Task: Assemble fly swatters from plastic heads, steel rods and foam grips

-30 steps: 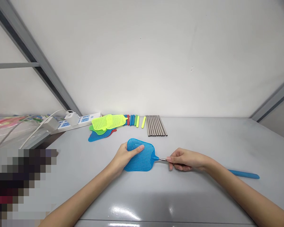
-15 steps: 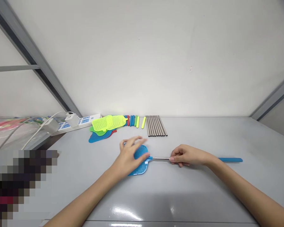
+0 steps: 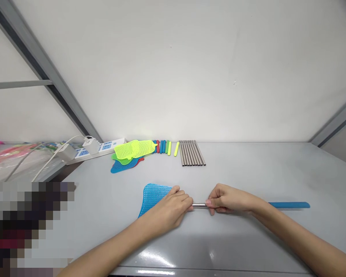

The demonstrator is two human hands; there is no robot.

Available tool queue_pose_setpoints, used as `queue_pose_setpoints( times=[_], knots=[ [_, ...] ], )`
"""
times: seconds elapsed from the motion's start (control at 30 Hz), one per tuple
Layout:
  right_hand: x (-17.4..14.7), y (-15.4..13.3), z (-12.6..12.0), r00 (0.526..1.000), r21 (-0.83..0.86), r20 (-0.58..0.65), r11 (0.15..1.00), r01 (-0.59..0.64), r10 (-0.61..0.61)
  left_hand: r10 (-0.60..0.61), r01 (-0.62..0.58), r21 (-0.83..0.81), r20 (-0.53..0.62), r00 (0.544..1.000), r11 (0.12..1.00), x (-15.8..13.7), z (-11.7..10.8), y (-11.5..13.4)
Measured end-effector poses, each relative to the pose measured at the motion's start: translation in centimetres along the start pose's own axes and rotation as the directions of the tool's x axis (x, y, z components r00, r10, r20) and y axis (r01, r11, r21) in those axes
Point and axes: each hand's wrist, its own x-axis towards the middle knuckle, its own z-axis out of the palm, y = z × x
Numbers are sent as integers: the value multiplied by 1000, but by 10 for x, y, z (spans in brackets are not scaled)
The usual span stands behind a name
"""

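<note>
A plain white wall (image 3: 190,69) fills the upper part of the view, meeting a pale grey table (image 3: 248,238) whose glossy near edge catches bright glare from overhead light. Grey metal frame bars (image 3: 46,73) slant down the left side (one runs level to the left edge), and another grey bar (image 3: 334,121) angles in at the far right. At the back left a white power strip (image 3: 103,147) lies with white plugs and cables (image 3: 46,165) trailing off, beside clear plastic packaging (image 3: 14,157).
</note>
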Motion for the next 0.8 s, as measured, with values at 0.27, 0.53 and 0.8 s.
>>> queue_pose_setpoints(
  times=[0.27,0.53,0.8],
  knots=[
    [3,0,1,987,213,115,968,-133,110,16,-15,20,-2,1000,1000,-1,1,6],
    [5,-3,2,972,245,160,947,-206,170,36,-36,36,-14,999,999,1,3,9],
    [4,-4,-2,991,141,113,986,-88,72,-35,26,-128,-69,997,991,2,-2,-2]
  ],
)
